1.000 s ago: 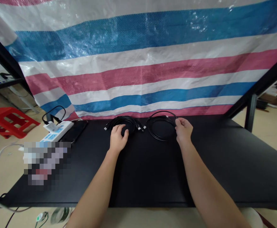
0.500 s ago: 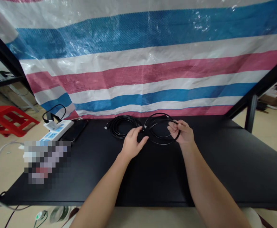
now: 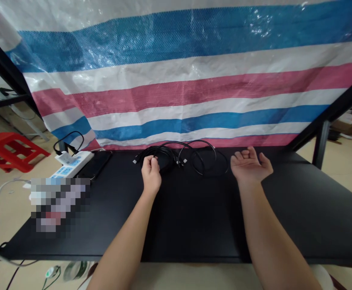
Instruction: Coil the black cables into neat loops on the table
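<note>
A black cable (image 3: 200, 162) lies in loose loops at the back middle of the black table. One strand of it arcs leftward to my left hand (image 3: 151, 173), whose fingers are pinched closed on it. Behind that hand, and partly hidden by it, is a neatly coiled black cable (image 3: 166, 165) with a metal USB plug (image 3: 134, 161) at its left side. Small plugs (image 3: 182, 161) lie between the coil and the loops. Just right of the loops, my right hand (image 3: 251, 166) is palm up with fingers spread, holding nothing.
At the left stand a white power strip (image 3: 82, 159) with a charger (image 3: 64, 158) plugged in and a dark phone (image 3: 99, 163). A striped plastic sheet (image 3: 182, 92) hangs behind the black table (image 3: 194, 225). A red stool (image 3: 14, 151) stands on the floor beyond.
My left hand has moved left and closed on the cable, pulling a strand across the coil. My right hand has let go of the cable loop, opened and shifted right.
</note>
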Action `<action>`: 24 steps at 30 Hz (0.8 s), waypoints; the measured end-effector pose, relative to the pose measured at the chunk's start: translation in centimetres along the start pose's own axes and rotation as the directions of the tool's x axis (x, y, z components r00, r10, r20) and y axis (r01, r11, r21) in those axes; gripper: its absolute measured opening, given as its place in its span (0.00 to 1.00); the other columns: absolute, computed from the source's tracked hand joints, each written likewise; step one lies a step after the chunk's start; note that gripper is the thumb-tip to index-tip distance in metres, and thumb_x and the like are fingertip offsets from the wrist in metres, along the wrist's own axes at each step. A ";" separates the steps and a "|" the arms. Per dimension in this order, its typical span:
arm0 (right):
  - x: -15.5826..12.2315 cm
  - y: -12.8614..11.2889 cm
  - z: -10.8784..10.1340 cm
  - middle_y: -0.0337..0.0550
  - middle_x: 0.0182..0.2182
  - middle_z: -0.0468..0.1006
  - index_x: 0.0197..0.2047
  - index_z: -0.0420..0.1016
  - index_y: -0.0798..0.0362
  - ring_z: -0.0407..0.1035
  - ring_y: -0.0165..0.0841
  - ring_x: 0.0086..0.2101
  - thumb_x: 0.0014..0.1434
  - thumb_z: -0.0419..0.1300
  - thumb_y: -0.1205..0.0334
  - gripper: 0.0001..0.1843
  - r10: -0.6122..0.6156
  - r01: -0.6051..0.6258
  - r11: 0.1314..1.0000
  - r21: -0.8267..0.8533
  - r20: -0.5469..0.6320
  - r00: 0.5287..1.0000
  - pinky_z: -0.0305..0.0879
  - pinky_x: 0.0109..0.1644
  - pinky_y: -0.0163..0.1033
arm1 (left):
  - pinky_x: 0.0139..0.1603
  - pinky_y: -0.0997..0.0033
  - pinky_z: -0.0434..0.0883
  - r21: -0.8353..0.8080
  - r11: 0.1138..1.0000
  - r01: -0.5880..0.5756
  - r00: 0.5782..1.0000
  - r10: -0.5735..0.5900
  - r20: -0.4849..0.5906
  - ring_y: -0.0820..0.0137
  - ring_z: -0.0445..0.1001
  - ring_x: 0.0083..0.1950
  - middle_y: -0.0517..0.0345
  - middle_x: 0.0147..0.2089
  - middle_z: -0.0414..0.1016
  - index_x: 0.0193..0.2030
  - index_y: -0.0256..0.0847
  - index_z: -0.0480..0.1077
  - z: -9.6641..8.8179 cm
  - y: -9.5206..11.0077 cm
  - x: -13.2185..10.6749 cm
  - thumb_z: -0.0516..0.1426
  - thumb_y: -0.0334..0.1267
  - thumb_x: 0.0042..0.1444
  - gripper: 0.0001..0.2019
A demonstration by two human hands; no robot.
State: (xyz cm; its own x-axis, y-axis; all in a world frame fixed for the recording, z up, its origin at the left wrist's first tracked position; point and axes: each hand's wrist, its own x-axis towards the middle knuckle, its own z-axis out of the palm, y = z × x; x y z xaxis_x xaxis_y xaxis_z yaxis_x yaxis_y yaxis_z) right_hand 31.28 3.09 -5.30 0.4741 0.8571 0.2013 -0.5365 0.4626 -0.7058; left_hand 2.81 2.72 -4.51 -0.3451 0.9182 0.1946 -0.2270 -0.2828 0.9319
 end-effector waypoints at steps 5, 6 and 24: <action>1.6 1.5 -1.5 0.35 0.17 0.69 0.24 0.66 0.49 0.56 0.27 0.15 0.44 0.58 0.60 0.04 0.079 -0.173 0.940 -0.295 -0.303 0.950 0.50 0.16 0.34 | 0.14 0.82 0.48 -0.311 0.940 0.138 0.990 -0.135 0.032 0.82 0.49 0.14 0.70 0.15 0.50 0.21 0.39 0.61 -0.8 1.9 1.1 0.60 0.37 0.49 0.12; 1.6 1.7 -1.3 0.35 0.17 0.70 0.23 0.65 0.49 0.56 0.26 0.15 0.42 0.58 0.62 0.04 0.084 -0.222 0.909 -0.354 -0.365 0.927 0.48 0.15 0.33 | 0.14 0.83 0.48 -0.336 0.926 0.173 0.985 -0.167 0.048 0.82 0.48 0.14 0.70 0.15 0.50 0.21 0.39 0.61 -1.1 2.2 1.2 0.59 0.36 0.49 0.12; -0.1 2.8 1.1 0.41 0.34 0.80 0.22 0.77 0.45 0.71 0.42 0.42 0.37 0.65 0.68 0.07 -0.049 0.308 0.589 -0.747 0.347 0.937 0.67 0.49 0.51 | 0.13 0.83 0.49 -0.363 0.875 0.322 0.939 -0.344 0.005 0.81 0.48 0.14 0.69 0.16 0.48 0.21 0.39 0.59 -1.6 2.2 1.6 0.52 0.32 0.52 0.10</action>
State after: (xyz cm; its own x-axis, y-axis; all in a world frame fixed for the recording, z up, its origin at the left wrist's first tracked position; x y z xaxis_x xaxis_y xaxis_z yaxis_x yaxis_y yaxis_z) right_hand 28.95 4.52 -6.62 0.2280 0.8587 0.4590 0.3515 0.3671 -0.8612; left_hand 0.27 3.16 -2.63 -0.2412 0.9609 -0.1361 -0.6399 -0.0520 0.7667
